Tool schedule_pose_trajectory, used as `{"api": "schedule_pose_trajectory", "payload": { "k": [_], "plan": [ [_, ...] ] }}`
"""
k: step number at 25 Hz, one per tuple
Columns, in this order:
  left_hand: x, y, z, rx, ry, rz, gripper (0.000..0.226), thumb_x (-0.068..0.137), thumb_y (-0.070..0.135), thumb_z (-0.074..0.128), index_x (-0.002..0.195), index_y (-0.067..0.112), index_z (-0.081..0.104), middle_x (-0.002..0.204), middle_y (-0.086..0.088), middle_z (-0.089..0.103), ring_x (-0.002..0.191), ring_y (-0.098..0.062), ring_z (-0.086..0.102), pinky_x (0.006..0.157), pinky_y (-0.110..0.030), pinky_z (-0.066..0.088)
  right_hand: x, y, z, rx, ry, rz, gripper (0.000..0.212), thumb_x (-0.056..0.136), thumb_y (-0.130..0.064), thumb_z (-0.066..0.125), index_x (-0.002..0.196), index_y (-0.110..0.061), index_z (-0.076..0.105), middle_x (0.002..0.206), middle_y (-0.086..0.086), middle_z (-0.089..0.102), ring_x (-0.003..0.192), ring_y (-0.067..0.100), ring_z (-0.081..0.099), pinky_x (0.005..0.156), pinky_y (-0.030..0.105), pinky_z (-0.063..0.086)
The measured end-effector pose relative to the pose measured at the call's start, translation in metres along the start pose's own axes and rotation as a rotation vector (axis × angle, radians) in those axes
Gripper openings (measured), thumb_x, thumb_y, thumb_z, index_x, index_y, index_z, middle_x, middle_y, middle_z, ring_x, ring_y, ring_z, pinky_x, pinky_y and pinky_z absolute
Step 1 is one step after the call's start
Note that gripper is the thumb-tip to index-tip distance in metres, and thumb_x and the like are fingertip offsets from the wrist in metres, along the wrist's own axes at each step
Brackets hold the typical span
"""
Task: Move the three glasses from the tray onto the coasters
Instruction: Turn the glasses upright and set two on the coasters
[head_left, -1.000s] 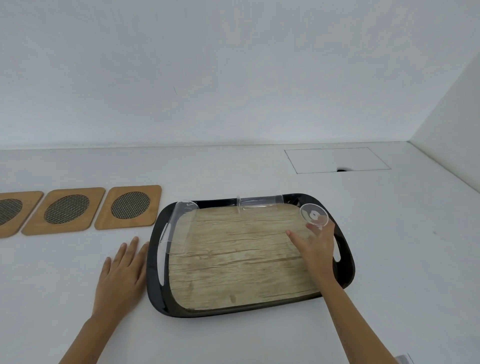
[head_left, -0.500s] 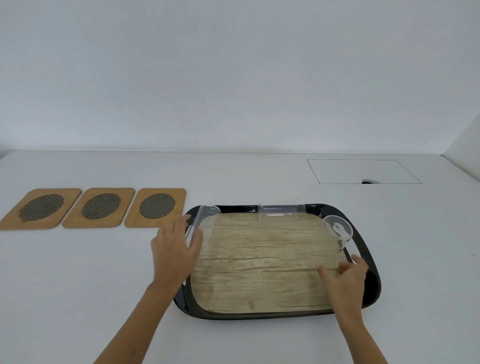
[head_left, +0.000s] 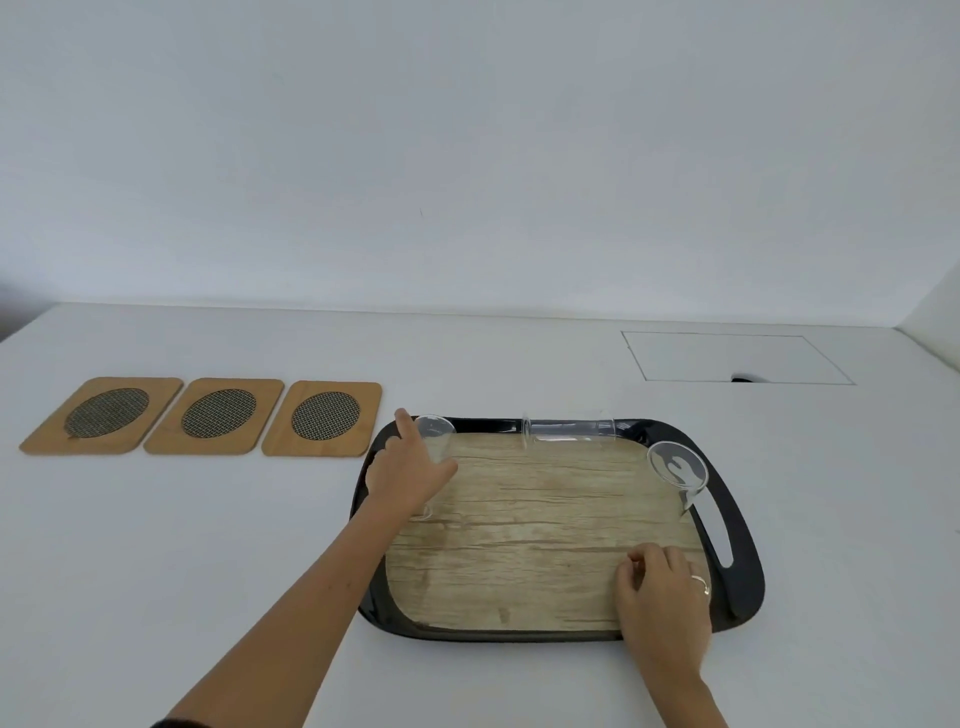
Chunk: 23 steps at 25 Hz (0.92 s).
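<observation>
A: How do the glasses look?
B: Clear, all three lying on their sides on the tray (head_left: 737, 525), which has a black rim and a wood-grain floor. The left glass (head_left: 435, 441) is at the left edge, the middle glass (head_left: 569, 429) lies against the far rim, the right glass (head_left: 678, 467) beside the right handle slot.
A: And each grip?
B: The left hand (head_left: 408, 470) curls around the left glass. The right hand (head_left: 662, 597) rests loosely curled on the tray's near right corner, holding nothing.
A: The surroundings?
B: A white tabletop (head_left: 156, 545) and a plain pale wall. Three wooden coasters (head_left: 208, 415) with mesh centres sit in a row left of the tray.
</observation>
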<state>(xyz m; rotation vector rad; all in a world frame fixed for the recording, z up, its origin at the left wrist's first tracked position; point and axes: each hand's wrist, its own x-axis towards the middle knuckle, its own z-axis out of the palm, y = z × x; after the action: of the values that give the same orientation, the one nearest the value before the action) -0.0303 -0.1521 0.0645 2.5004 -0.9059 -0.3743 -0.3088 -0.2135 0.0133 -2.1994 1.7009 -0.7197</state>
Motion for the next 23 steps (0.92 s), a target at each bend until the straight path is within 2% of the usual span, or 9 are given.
{"api": "schedule_pose_trajectory", "payload": {
  "k": [2, 3, 6, 8, 10, 13, 14, 18, 23],
  "plan": [
    [-0.001, -0.003, 0.001, -0.212, 0.012, -0.020, 0.094, 0.076, 0.040, 0.063, 0.143, 0.004, 0.008, 0.092, -0.008, 0.061, 0.077, -0.023, 0.061, 0.060, -0.034, 0.049, 0.000, 0.000, 0.002, -0.012, 0.019, -0.007, 0.003, 0.082, -0.012, 0.065, 0.081, -0.009, 0.065, 0.083, 0.007, 0.062, 0.085, 0.031, 0.052, 0.066, 0.037, 0.043],
    [-0.002, -0.005, 0.002, -0.342, 0.002, -0.028, 0.095, 0.077, 0.040, 0.064, 0.144, 0.005, 0.006, 0.094, -0.006, 0.059, 0.080, -0.019, 0.059, 0.062, -0.033, 0.047, 0.000, 0.000, 0.003, -0.014, 0.025, -0.005, 0.003, 0.082, -0.012, 0.066, 0.080, -0.010, 0.065, 0.082, 0.007, 0.062, 0.085, 0.031, 0.052, 0.066, 0.037, 0.043],
    [-0.011, -0.015, 0.007, -0.695, 0.008, 0.014, 0.100, 0.077, 0.041, 0.071, 0.148, 0.016, 0.005, 0.119, 0.001, 0.052, 0.097, -0.008, 0.055, 0.076, -0.023, 0.042, -0.001, 0.001, 0.004, -0.020, 0.039, -0.003, 0.003, 0.081, -0.013, 0.066, 0.078, -0.011, 0.065, 0.080, 0.006, 0.063, 0.085, 0.032, 0.052, 0.066, 0.037, 0.044],
    [-0.020, -0.021, 0.012, -0.813, 0.038, 0.061, 0.089, 0.076, 0.040, 0.073, 0.145, 0.026, 0.019, 0.130, 0.009, 0.045, 0.109, -0.006, 0.053, 0.085, -0.025, 0.042, 0.000, 0.003, 0.005, -0.018, 0.040, -0.004, 0.004, 0.080, -0.013, 0.067, 0.077, -0.012, 0.065, 0.080, 0.005, 0.063, 0.085, 0.031, 0.052, 0.065, 0.037, 0.045],
    [-0.028, -0.027, 0.016, -0.846, 0.082, 0.102, 0.068, 0.074, 0.038, 0.076, 0.130, 0.030, 0.037, 0.130, 0.009, 0.047, 0.117, -0.008, 0.052, 0.085, -0.021, 0.042, 0.000, 0.003, 0.006, -0.018, 0.033, -0.004, 0.004, 0.080, -0.013, 0.066, 0.077, -0.012, 0.064, 0.079, 0.005, 0.063, 0.086, 0.031, 0.052, 0.066, 0.038, 0.046],
    [-0.039, -0.030, 0.018, -0.868, 0.090, 0.141, 0.064, 0.073, 0.032, 0.078, 0.120, 0.039, 0.035, 0.131, 0.009, 0.044, 0.118, -0.002, 0.050, 0.079, -0.012, 0.041, 0.000, 0.005, 0.006, -0.019, 0.031, -0.021, 0.005, 0.081, -0.014, 0.066, 0.077, -0.012, 0.064, 0.079, 0.005, 0.063, 0.085, 0.031, 0.052, 0.066, 0.037, 0.045],
    [-0.042, -0.031, 0.019, -0.860, 0.085, 0.151, 0.067, 0.073, 0.032, 0.079, 0.121, 0.040, 0.033, 0.133, 0.009, 0.042, 0.119, -0.001, 0.048, 0.083, -0.014, 0.042, -0.001, 0.005, 0.006, -0.019, 0.035, -0.028, 0.005, 0.081, -0.014, 0.066, 0.077, -0.012, 0.064, 0.079, 0.005, 0.063, 0.085, 0.031, 0.052, 0.065, 0.036, 0.043],
    [-0.050, -0.034, 0.021, -0.811, 0.098, 0.185, 0.070, 0.069, 0.031, 0.079, 0.122, 0.033, 0.033, 0.125, 0.002, 0.047, 0.122, -0.015, 0.047, 0.103, -0.045, 0.043, 0.000, 0.005, 0.007, -0.017, 0.031, -0.028, 0.005, 0.081, -0.014, 0.065, 0.077, -0.012, 0.064, 0.079, 0.005, 0.063, 0.084, 0.030, 0.052, 0.065, 0.036, 0.044],
    [-0.052, -0.034, 0.022, -0.804, 0.092, 0.197, 0.074, 0.068, 0.033, 0.079, 0.123, 0.036, 0.029, 0.126, 0.004, 0.045, 0.123, -0.015, 0.045, 0.106, -0.046, 0.040, 0.000, 0.005, 0.006, -0.015, 0.018, -0.012, 0.006, 0.082, -0.015, 0.065, 0.077, -0.012, 0.064, 0.080, 0.005, 0.063, 0.087, 0.031, 0.052, 0.066, 0.039, 0.048]
  ]
}}
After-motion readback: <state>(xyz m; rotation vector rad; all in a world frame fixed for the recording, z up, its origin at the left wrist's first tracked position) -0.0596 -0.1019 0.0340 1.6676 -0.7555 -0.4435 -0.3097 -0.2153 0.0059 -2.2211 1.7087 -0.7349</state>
